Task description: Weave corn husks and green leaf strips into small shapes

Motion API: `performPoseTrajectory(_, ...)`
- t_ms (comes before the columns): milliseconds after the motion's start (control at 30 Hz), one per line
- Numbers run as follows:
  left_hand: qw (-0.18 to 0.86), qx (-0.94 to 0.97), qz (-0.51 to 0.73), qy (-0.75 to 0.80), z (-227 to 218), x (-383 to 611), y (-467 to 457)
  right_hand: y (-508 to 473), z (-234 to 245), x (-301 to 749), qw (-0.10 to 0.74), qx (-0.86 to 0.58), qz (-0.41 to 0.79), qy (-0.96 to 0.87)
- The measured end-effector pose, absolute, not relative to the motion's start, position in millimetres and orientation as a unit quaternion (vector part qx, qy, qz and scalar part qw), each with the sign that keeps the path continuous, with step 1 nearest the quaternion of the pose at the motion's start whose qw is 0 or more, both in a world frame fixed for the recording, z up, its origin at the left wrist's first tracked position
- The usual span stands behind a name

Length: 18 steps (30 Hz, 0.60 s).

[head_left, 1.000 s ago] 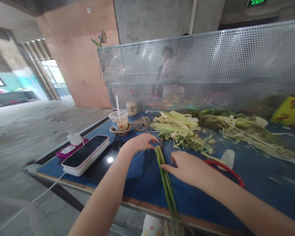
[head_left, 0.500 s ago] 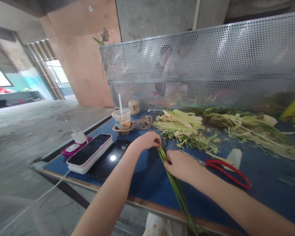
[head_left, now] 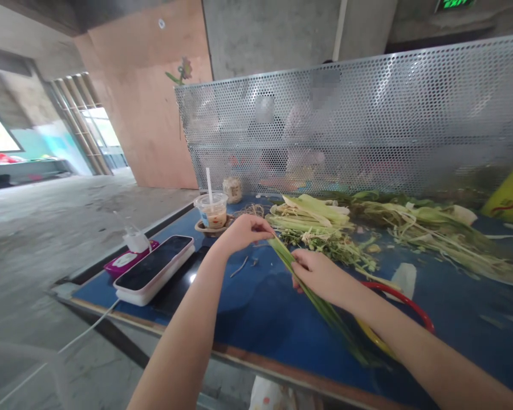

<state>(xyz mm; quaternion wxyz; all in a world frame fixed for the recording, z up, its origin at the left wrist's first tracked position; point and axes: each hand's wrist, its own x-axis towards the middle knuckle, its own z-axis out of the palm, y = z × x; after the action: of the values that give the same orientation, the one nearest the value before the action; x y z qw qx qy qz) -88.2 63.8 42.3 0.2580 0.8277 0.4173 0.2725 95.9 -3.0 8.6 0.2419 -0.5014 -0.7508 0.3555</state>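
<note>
Over the front middle of the blue tabletop (head_left: pixel 260 324), I have a long green leaf bundle (head_left: pixel 325 307) held slantwise, its upper end toward the far left and its lower end toward the near right. Upper end: the left hand (head_left: pixel 250 230), with thumb and fingers pinched together on the tip. Just below it: the right hand (head_left: pixel 314 270), with its fingers clamped around the leaves. The lower end is blurred, so I cannot tell whether it touches the surface. Beside the right forearm (head_left: pixel 393 336), and partly hidden by it, I note a red curved handle (head_left: pixel 410 302); a pale flat piece (head_left: pixel 406 279) lies just beyond. Behind the hands, a heap of light-green husks (head_left: pixel 308 210) lies with leafy sprigs (head_left: pixel 325 242) along its near edge, and more wilted leaves (head_left: pixel 431 228) spread to the right. Left of the heap: a tangle of twine (head_left: pixel 253 209), then a lidded cup (head_left: pixel 212 210) with an upright straw, seated in a brown holder (head_left: pixel 209 232). Nearer the left edge, I see a dark-topped white case (head_left: pixel 154 265) beside a magenta box (head_left: pixel 126 261). A perforated metal screen (head_left: pixel 367 125) stands along the back.
</note>
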Motion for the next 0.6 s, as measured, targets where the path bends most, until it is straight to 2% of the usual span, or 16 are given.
performPoseTrajectory(167, 0.408, 0.725, 0.414, 0.370, 44.5, -87.0, 58.0, -3.0, 12.7, 94.1, 0.311, -0.432, 0.477, -0.700)
performPoseTrajectory(300, 0.531, 0.657, 0.426, 0.323, 44.5, -83.8, 54.0, -4.1, 16.3, 96.5, 0.339, -0.387, 0.534, -0.671)
performPoseTrajectory(433, 0.575, 0.618, 0.427, 0.325, 44.4, -85.8, 54.3, -3.5, 17.2, 103.1, 0.340, -0.347, 0.603, -0.633)
performPoseTrajectory(600, 0.559, 0.597, 0.428, 0.384, 45.8, -85.0, 55.0, -0.3, 15.5, 107.5, 0.325, -0.342, 0.603, -0.644)
